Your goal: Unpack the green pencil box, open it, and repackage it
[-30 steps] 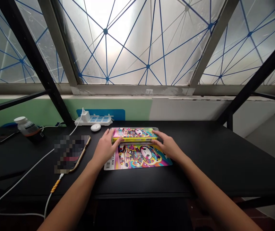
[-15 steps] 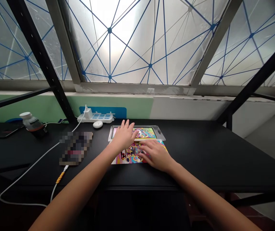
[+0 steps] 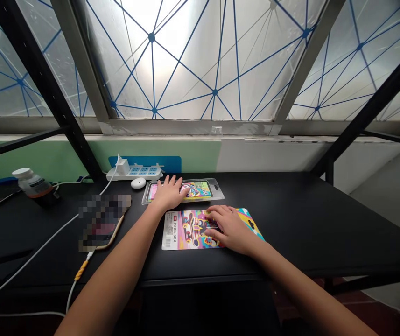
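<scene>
Under my left hand point(image 3: 169, 192) lies a clear plastic blister pack point(image 3: 216, 191) with a colourful pencil box point(image 3: 200, 189) inside it. My left fingers are spread over its left part, holding nothing. Closer to me, a bright printed backing card point(image 3: 191, 228) marked "PENCIL BOX" lies flat on the black desk point(image 3: 291, 219). Resting on the card's right half is my right hand point(image 3: 226, 226), palm down with the fingers apart, hiding part of the print. A strip of desk shows between the card and the pack.
A phone point(image 3: 105, 221) with a white cable point(image 3: 35, 254) lies on the left. Behind it are a round white case point(image 3: 138, 183) and a power strip point(image 3: 135, 172). A white-capped bottle point(image 3: 35, 184) stands far left. Black frame posts point(image 3: 51, 98) rise at both sides.
The pack has moved left with my left hand on it. The card has come nearer to me and slightly right, opening a gap between them. The view has shifted a little.
</scene>
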`<control>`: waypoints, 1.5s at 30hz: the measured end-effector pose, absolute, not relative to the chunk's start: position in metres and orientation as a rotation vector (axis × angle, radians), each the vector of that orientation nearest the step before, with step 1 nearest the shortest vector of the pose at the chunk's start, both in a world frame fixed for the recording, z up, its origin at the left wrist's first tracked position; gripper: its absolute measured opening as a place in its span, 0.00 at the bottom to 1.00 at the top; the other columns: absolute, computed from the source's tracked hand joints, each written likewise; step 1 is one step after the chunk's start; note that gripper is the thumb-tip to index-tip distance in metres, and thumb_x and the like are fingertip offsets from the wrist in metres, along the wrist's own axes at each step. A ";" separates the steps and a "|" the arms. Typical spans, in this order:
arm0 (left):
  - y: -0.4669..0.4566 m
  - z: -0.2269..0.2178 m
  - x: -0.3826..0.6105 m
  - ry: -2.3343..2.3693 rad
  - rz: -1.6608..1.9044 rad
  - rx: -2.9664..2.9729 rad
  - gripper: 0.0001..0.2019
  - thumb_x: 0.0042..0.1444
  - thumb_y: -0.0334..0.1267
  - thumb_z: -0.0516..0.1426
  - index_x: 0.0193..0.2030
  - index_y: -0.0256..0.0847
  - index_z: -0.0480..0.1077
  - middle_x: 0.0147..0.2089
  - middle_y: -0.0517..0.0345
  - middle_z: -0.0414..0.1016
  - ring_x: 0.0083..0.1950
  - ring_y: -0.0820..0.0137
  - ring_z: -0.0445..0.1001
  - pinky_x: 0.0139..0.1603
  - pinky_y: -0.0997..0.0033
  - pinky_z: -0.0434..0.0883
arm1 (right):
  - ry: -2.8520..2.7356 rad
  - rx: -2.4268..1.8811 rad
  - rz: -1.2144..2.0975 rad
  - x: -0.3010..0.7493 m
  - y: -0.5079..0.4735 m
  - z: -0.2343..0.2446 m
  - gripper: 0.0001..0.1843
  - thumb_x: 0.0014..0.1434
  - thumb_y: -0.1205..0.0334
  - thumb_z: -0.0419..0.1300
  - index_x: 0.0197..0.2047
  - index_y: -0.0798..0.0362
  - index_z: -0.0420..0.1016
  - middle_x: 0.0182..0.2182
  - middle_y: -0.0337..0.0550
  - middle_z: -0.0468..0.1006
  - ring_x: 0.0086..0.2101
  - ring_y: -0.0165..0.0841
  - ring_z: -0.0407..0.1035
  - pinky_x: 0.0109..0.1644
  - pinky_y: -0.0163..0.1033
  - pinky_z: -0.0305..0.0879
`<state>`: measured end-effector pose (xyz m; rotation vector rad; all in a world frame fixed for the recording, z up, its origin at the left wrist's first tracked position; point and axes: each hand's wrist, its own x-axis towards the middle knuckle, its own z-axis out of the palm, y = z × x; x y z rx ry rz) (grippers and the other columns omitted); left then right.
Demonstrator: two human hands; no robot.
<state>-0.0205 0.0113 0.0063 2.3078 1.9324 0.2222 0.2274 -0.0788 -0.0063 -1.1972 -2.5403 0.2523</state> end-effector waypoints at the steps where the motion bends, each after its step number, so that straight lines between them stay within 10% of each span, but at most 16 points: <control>1: 0.011 0.006 -0.021 1.924 0.218 2.313 0.39 0.65 0.64 0.35 0.75 0.42 0.49 0.78 0.47 0.43 0.77 0.48 0.39 0.71 0.37 0.42 | -2.490 -1.246 0.218 0.227 -0.077 -0.007 0.22 0.67 0.42 0.53 0.51 0.49 0.73 0.53 0.51 0.75 0.52 0.45 0.68 0.57 0.54 0.59; 15: 0.014 0.005 -0.021 1.887 0.204 2.328 0.37 0.66 0.64 0.36 0.76 0.50 0.47 0.78 0.47 0.42 0.77 0.47 0.39 0.70 0.35 0.42 | -2.351 -1.425 0.019 0.223 -0.067 -0.013 0.16 0.67 0.46 0.54 0.35 0.49 0.66 0.38 0.48 0.73 0.40 0.43 0.66 0.44 0.47 0.62; 31: 0.005 0.010 -0.027 1.738 0.129 2.366 0.33 0.66 0.64 0.37 0.74 0.58 0.48 0.78 0.52 0.41 0.78 0.50 0.37 0.71 0.37 0.40 | -2.221 -1.743 0.595 0.313 0.066 0.013 0.27 0.60 0.35 0.55 0.23 0.50 0.70 0.21 0.40 0.74 0.24 0.34 0.67 0.28 0.39 0.57; 39: -0.004 0.015 -0.025 1.709 0.102 2.346 0.33 0.66 0.64 0.38 0.74 0.58 0.49 0.78 0.50 0.41 0.78 0.49 0.36 0.71 0.37 0.39 | -2.178 -1.611 0.531 0.306 0.046 0.005 0.21 0.61 0.39 0.56 0.38 0.47 0.78 0.42 0.45 0.81 0.42 0.41 0.72 0.46 0.42 0.64; 45: -0.006 0.016 -0.022 1.713 0.102 2.344 0.33 0.66 0.64 0.38 0.74 0.58 0.48 0.78 0.51 0.41 0.78 0.50 0.36 0.71 0.38 0.39 | -2.169 -1.603 0.655 0.296 0.044 0.003 0.22 0.58 0.37 0.58 0.37 0.48 0.78 0.31 0.41 0.80 0.32 0.36 0.71 0.34 0.39 0.64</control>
